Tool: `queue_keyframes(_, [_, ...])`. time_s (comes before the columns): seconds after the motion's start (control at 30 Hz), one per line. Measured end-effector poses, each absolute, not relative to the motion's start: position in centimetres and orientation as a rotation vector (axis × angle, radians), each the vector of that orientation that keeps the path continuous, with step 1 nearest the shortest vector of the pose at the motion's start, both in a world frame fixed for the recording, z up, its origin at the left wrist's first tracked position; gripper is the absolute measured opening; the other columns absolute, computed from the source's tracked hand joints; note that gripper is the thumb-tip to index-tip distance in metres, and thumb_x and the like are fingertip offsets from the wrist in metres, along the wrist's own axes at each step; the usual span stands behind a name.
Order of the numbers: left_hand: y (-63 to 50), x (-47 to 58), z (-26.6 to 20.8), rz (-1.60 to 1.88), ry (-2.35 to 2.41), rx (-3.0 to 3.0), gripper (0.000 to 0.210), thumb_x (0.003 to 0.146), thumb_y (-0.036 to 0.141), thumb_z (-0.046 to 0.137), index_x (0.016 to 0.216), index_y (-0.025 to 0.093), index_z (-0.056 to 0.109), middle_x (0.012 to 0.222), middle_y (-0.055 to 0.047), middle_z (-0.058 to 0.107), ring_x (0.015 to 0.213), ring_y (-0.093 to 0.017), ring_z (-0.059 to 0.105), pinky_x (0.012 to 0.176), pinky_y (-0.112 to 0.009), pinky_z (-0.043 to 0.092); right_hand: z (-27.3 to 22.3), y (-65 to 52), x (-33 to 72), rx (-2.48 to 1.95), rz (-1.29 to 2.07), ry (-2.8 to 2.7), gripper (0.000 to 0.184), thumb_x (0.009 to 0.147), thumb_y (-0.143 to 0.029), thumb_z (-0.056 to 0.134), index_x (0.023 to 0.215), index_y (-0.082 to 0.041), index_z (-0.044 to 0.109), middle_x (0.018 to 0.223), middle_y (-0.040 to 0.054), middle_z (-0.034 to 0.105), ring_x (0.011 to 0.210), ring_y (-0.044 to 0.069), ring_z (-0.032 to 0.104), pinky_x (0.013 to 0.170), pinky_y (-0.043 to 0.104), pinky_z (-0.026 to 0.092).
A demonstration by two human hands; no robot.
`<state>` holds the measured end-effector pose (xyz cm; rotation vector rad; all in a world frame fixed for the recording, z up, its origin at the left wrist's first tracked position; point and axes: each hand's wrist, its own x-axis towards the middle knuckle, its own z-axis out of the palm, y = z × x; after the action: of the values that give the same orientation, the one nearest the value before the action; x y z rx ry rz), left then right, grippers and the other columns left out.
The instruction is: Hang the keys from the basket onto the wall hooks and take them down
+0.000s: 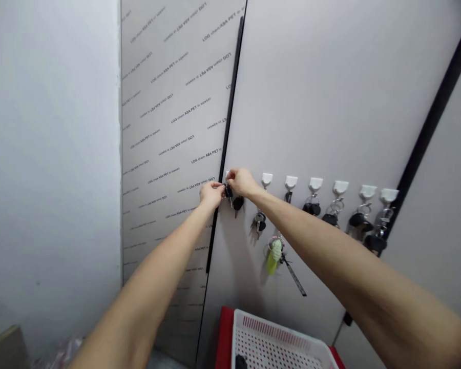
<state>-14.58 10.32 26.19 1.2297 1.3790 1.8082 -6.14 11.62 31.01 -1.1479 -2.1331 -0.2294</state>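
Note:
At the leftmost white hook (227, 175), both my hands meet over a bunch of keys. My left hand (211, 195) pinches the keys (229, 192), which have black heads and metal blades, from the left. My right hand (243, 182) is closed at the hook, partly covering it; what its fingertips pinch is hidden. Just below that hand, a black-headed key (238, 203) hangs down against the door. To the right, another hook (267, 179) carries a key bunch (258, 223).
More hooks (341, 187) run rightward with black-headed keys (360, 223). A green-yellow keychain (275, 254) with a dark strap (294, 277) hangs lower. Below stands a white perforated basket (280, 326) beside red edges. A black vertical door handle strip (230, 110) adjoins the printed panel (169, 128).

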Motion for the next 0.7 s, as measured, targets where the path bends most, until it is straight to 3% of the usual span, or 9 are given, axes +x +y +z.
queue_keyframes(0.17, [11.8,-14.4,25.4,1.749,1.445,1.229,0.007,0.060,0.015,0.048,0.067,0.014,0.050,0.041,0.004,0.046,0.037,-0.007,0.046,0.042,-0.020,0.038,30.8,12.0,-6.4,-1.210,-0.313,-2.194,0.021,0.056,-0.005,0.042,0.070,-0.012,0.056,0.065,0.0048,0.058,0.058,0.010,0.050,0.053,0.017,0.036])
queue_keyframes(0.37, [10.4,-15.2,21.1,1.703,1.481,1.263,0.007,0.057,0.016,0.050,0.064,0.014,0.050,0.046,0.003,0.048,0.043,-0.008,0.047,0.047,-0.020,0.038,28.6,9.9,-4.1,-0.988,-0.288,-2.146,0.020,0.062,-0.009,0.039,0.070,-0.013,0.056,0.069,0.0047,0.058,0.063,0.010,0.050,0.060,0.018,0.036])
queue_keyframes(0.53, [7.6,-12.7,15.8,1.583,1.397,1.292,0.007,0.057,0.014,0.046,0.064,0.013,0.048,0.049,0.003,0.048,0.045,-0.007,0.047,0.046,-0.018,0.036,22.2,6.0,0.5,-0.874,-0.068,-2.308,0.014,0.063,-0.014,0.041,0.064,-0.014,0.055,0.058,0.0009,0.055,0.052,0.007,0.045,0.053,0.017,0.034])
queue_keyframes(0.7, [4.9,-6.5,8.6,1.276,1.165,1.346,0.006,0.056,0.013,0.045,0.061,0.013,0.048,0.046,0.005,0.045,0.043,-0.006,0.041,0.044,-0.017,0.031,12.8,2.9,5.7,-1.104,0.342,-2.323,0.017,0.062,-0.012,0.037,0.060,-0.013,0.054,0.050,-0.0014,0.049,0.046,0.006,0.039,0.044,0.016,0.029])
